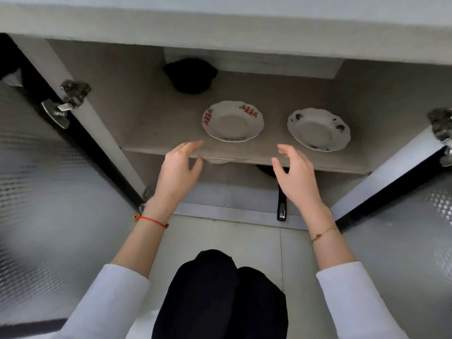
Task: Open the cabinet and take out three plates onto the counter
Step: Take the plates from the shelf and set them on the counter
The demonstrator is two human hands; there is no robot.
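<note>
The cabinet under the counter [220,23] stands open, both doors swung wide. On its shelf [151,128] lie two white scalloped plates: one with red flowers [233,121] and one with blue flowers [318,129] to its right. My left hand [179,170] hovers at the shelf's front edge, fingers spread and empty, just below the red-flowered plate. My right hand [294,176] is also empty with fingers apart, in front of the shelf edge left of the blue-flowered plate. A bit of another white dish [217,161] peeks out under the shelf.
A black pot [190,75] sits at the back of the shelf. A dark pan with a black handle [281,204] lies on the cabinet floor below. The left door [49,192] and right door [403,228] flank my arms. My dark-trousered knees [220,297] are below.
</note>
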